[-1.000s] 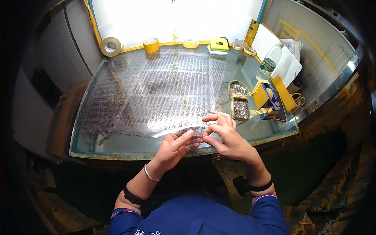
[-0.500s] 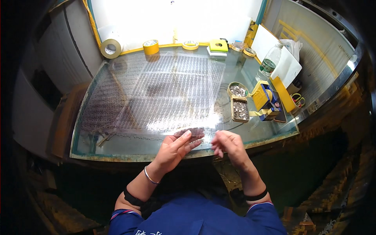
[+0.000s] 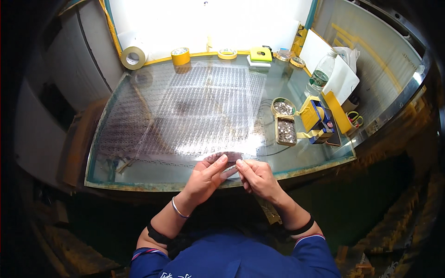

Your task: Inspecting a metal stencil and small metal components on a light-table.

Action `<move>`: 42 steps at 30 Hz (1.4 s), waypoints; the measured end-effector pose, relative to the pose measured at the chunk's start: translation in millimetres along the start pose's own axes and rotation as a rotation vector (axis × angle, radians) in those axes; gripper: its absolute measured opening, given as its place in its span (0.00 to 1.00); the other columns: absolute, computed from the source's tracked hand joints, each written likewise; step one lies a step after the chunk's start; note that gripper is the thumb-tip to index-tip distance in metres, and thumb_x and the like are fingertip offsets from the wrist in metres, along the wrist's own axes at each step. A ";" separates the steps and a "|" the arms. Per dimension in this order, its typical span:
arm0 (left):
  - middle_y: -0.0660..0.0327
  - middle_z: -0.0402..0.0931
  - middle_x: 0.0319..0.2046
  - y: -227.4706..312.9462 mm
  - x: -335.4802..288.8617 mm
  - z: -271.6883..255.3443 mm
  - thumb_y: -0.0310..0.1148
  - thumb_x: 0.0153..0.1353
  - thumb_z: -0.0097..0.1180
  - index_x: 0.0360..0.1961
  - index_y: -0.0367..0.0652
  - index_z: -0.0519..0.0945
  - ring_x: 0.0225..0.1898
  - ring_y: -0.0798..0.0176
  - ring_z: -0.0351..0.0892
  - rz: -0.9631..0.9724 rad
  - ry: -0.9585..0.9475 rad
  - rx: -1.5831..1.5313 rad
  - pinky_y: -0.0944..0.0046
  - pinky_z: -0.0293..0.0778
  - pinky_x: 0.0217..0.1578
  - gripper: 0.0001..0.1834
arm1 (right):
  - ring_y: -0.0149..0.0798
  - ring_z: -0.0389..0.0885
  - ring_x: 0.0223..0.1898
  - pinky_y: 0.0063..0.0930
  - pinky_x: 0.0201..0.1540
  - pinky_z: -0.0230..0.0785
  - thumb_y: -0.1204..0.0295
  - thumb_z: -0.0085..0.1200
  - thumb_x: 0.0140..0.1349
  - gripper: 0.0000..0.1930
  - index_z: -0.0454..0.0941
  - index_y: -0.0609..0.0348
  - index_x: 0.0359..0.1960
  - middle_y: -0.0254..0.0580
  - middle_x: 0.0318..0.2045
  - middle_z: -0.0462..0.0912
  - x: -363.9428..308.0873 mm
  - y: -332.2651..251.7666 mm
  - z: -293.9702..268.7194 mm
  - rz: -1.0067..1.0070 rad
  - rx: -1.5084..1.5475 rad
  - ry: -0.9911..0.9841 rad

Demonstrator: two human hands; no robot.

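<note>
Large clear sheets (image 3: 199, 111) covered with rows of small dark marks lie overlapping on the glass tabletop. At the near edge, my left hand (image 3: 209, 174) has its thumb on top of a clear sheet and its fingers underneath, bending that edge up a little. Close beside it, my right hand (image 3: 260, 178) pinches the same edge between thumb and forefinger, the other fingers curled in. Whether a small piece is also in that pinch cannot be made out.
To the right stand a round tin (image 3: 283, 107) and a rectangular tin (image 3: 286, 131) of small shiny pieces, beside a blue and yellow tape dispenser (image 3: 318, 121). A plastic bottle (image 3: 321, 74) stands behind. Tape rolls (image 3: 180, 56) and a green hole punch (image 3: 261, 54) line the back.
My right hand has moved left from above the table's near edge and closed on the sheet's edge next to my left hand. The left hand keeps its hold.
</note>
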State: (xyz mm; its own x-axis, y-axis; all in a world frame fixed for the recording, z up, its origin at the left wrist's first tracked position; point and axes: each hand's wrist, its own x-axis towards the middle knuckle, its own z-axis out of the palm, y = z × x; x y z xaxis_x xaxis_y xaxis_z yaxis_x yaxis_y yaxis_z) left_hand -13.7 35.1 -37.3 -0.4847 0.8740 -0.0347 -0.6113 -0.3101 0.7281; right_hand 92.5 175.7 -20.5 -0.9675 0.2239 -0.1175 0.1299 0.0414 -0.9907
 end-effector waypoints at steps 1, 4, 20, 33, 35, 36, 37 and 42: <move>0.56 0.73 0.48 1.7 -0.4 1.8 0.32 0.66 0.43 0.49 0.36 0.72 0.50 0.63 0.71 -0.003 -0.015 -0.004 0.55 0.64 0.57 0.14 | 0.22 0.71 0.16 0.15 0.17 0.62 0.59 0.44 0.66 0.19 0.73 0.60 0.23 0.32 0.15 0.73 -0.7 -1.0 -1.4 0.017 0.013 -0.007; 0.56 0.73 0.48 1.3 -0.9 2.8 0.32 0.66 0.43 0.50 0.35 0.71 0.52 0.62 0.71 0.002 -0.023 -0.014 0.55 0.65 0.57 0.15 | 0.24 0.74 0.19 0.15 0.17 0.65 0.59 0.43 0.67 0.16 0.73 0.62 0.34 0.35 0.19 0.75 2.0 8.0 -10.6 -0.047 0.085 -0.096; 0.53 0.73 0.47 0.9 -4.0 6.5 0.31 0.66 0.44 0.50 0.33 0.69 0.51 0.58 0.73 0.017 0.032 0.034 0.57 0.69 0.53 0.15 | 0.22 0.67 0.10 0.12 0.10 0.54 0.64 0.47 0.63 0.13 0.72 0.58 0.23 0.32 0.11 0.72 16.8 7.5 -21.8 0.028 0.374 0.095; 0.55 0.75 0.39 23.5 -13.2 5.4 0.25 0.59 0.52 0.42 0.35 0.70 0.41 0.63 0.77 0.212 0.380 0.162 0.63 0.75 0.40 0.11 | 0.29 0.75 0.16 0.16 0.16 0.65 0.55 0.36 0.68 0.25 0.75 0.65 0.25 0.42 0.17 0.77 15.6 19.3 -30.7 -0.074 0.410 -0.168; 0.57 0.75 0.37 50.4 -15.7 7.2 0.24 0.58 0.53 0.40 0.36 0.70 0.39 0.65 0.77 0.297 0.413 0.218 0.65 0.75 0.40 0.10 | 0.29 0.75 0.17 0.17 0.17 0.67 0.56 0.37 0.68 0.24 0.75 0.65 0.27 0.41 0.18 0.77 17.6 25.7 -32.9 -0.090 0.445 -0.140; 0.58 0.75 0.36 62.0 -17.5 1.9 0.24 0.57 0.54 0.41 0.36 0.69 0.38 0.66 0.77 0.336 0.432 0.273 0.66 0.75 0.39 0.11 | 0.29 0.75 0.17 0.17 0.18 0.67 0.57 0.37 0.68 0.23 0.75 0.65 0.27 0.41 0.19 0.77 17.0 27.4 -34.3 -0.103 0.460 -0.117; 0.59 0.74 0.35 74.6 -24.8 -5.6 0.24 0.57 0.54 0.41 0.36 0.69 0.37 0.66 0.76 0.384 0.463 0.329 0.67 0.75 0.39 0.11 | 0.29 0.75 0.17 0.17 0.19 0.67 0.58 0.38 0.68 0.22 0.75 0.65 0.28 0.41 0.19 0.77 17.4 28.3 -33.8 -0.114 0.476 -0.109; 0.61 0.73 0.32 124.4 -79.0 -39.8 0.26 0.56 0.55 0.40 0.38 0.67 0.34 0.70 0.74 0.358 0.648 0.624 0.69 0.72 0.35 0.13 | 0.25 0.74 0.21 0.15 0.22 0.68 0.62 0.42 0.68 0.17 0.75 0.65 0.30 0.39 0.21 0.77 11.0 26.1 -29.0 -0.154 0.365 -0.092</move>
State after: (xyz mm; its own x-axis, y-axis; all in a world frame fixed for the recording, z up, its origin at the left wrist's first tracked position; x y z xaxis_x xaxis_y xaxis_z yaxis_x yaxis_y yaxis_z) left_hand -76.4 -87.4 28.8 -0.9427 0.3327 0.0252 -0.0088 -0.1002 0.9949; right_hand 91.5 207.4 -45.6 -0.9872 0.1529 0.0445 -0.0871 -0.2848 -0.9546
